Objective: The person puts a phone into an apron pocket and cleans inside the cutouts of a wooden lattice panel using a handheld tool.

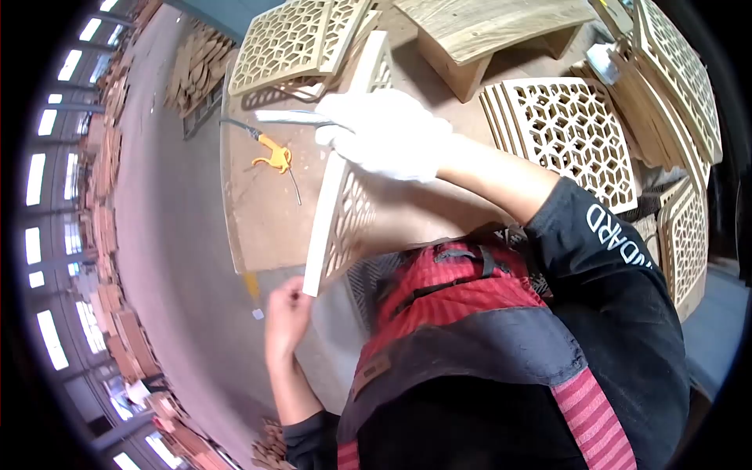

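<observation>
A pale wooden lattice panel (345, 204) stands on edge in front of me, its plain narrow edge facing up and left. My right hand (388, 133), in a white glove, is closed over the upper part of that edge. A thin pale strip-like tool (290, 117) sticks out leftward from its fingers; its kind is unclear. My left hand (288, 317), bare, has its fingers curled at the panel's near lower corner. On the table left of the panel lies a yellow air blow gun (274, 153) with a thin nozzle and a hose.
The brown worktable (258, 227) carries stacked lattice panels (294, 43) at the far left and more lattice panels (580, 133) on the right. A low wooden stand (501, 31) sits at the back. Further panels (681, 78) lean at far right. Wood pieces (200, 66) are piled beyond the table.
</observation>
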`<state>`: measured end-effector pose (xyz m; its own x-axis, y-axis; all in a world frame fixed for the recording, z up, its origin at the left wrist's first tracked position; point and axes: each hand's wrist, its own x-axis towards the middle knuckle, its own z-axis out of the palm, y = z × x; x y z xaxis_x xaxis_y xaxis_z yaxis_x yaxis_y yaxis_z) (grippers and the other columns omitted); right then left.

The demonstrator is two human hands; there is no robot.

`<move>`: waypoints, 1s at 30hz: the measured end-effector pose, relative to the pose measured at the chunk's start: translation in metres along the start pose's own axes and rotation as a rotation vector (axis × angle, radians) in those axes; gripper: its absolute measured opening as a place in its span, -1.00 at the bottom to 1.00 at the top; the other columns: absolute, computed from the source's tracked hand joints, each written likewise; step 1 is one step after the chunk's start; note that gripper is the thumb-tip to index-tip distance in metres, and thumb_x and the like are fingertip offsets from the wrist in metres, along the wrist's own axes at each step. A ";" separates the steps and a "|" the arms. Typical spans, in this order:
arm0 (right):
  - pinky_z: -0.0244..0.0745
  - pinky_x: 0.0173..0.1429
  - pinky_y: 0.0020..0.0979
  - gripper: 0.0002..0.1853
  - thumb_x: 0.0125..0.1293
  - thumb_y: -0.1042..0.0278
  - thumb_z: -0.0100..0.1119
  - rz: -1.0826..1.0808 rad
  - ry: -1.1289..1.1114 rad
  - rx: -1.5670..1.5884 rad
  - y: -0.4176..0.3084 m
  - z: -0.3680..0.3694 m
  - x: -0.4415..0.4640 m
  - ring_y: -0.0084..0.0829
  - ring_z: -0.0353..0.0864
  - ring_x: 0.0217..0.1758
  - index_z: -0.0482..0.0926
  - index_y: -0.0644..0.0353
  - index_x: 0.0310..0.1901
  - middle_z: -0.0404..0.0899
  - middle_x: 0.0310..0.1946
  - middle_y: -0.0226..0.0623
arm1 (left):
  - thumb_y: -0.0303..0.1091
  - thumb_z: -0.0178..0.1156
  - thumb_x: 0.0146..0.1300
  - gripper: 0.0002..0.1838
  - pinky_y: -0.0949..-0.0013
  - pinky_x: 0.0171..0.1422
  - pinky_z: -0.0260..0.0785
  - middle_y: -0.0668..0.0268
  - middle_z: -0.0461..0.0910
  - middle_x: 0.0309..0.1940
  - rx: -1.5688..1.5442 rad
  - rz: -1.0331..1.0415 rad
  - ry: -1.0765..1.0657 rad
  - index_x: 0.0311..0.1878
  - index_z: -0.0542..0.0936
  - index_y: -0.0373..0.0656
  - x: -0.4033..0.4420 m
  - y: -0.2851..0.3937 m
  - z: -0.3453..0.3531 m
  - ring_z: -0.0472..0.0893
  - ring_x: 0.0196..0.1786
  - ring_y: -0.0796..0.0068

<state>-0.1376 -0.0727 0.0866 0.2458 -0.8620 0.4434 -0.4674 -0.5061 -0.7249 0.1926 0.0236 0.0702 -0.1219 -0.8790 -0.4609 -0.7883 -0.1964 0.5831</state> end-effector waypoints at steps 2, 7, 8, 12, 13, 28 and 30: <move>0.50 0.07 -0.10 -0.70 0.43 0.15 -0.04 0.058 -0.093 0.008 -0.006 -0.001 0.009 -0.02 0.60 -0.09 0.56 0.19 -0.08 0.60 -0.18 -0.08 | -0.33 0.15 0.47 -0.77 0.44 -0.02 0.43 0.34 0.66 -0.31 -0.214 0.234 0.139 -0.19 0.64 -0.33 -0.004 0.051 -0.029 0.57 -0.22 0.57; 0.47 0.04 -0.09 -0.65 0.48 0.10 -0.10 0.048 0.002 0.010 -0.015 0.007 0.021 -0.01 0.58 -0.12 0.56 0.22 -0.15 0.57 -0.22 -0.02 | -0.30 0.28 0.33 -0.42 0.26 0.25 0.41 0.10 0.53 0.16 -0.198 0.354 -0.065 0.34 0.37 -0.33 0.012 0.140 -0.031 0.55 0.17 0.37; 0.47 0.04 -0.09 -0.65 0.49 0.11 -0.11 0.070 0.036 0.055 -0.020 0.005 0.019 -0.01 0.58 -0.12 0.57 0.22 -0.15 0.57 -0.22 -0.02 | -0.37 0.29 0.29 -0.45 0.30 0.18 0.45 0.11 0.59 0.06 -0.069 0.347 -0.075 0.29 0.41 -0.35 0.021 0.152 -0.028 0.60 0.06 0.38; 0.46 0.02 -0.11 -0.65 0.50 0.15 -0.11 0.018 0.206 0.066 0.000 0.006 -0.007 -0.04 0.59 -0.16 0.62 0.21 -0.09 0.60 -0.23 -0.06 | -0.44 0.21 0.33 -0.59 0.38 -0.02 0.52 0.20 0.66 -0.17 0.084 0.224 -0.075 0.19 0.43 -0.36 0.056 0.151 -0.034 0.64 -0.17 0.48; 0.47 0.02 -0.12 -0.65 0.50 0.15 -0.11 0.046 0.200 0.052 0.006 0.004 -0.019 -0.05 0.59 -0.16 0.62 0.22 -0.08 0.60 -0.23 -0.06 | -0.46 0.19 0.35 -0.62 0.39 -0.04 0.52 0.18 0.65 -0.14 0.045 0.253 -0.048 0.19 0.43 -0.37 0.063 0.142 -0.035 0.64 -0.13 0.49; 0.55 -0.26 -0.11 -0.72 0.45 0.14 -0.02 0.402 -0.342 -0.023 0.006 0.076 -0.079 -0.04 0.66 -0.38 0.50 0.22 -0.11 0.63 -0.45 -0.11 | -0.38 0.34 0.26 -0.65 0.34 0.01 0.49 0.10 0.70 -0.19 0.177 0.310 0.147 0.03 0.50 -0.33 0.069 0.141 -0.022 0.69 -0.15 0.41; 0.55 -0.26 -0.11 -0.76 0.44 0.18 0.02 0.526 -0.408 0.003 -0.001 0.065 -0.068 -0.04 0.66 -0.38 0.49 0.21 -0.16 0.63 -0.46 -0.13 | -0.47 0.27 0.31 -0.68 0.44 -0.02 0.52 0.24 0.66 -0.19 0.247 0.292 0.152 0.07 0.49 -0.37 0.071 0.139 -0.024 0.62 -0.15 0.59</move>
<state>-0.0984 -0.0156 0.0233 0.2873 -0.9358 -0.2043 -0.6107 -0.0147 -0.7917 0.0884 -0.0768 0.1347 -0.2863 -0.9401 -0.1852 -0.8571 0.1649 0.4880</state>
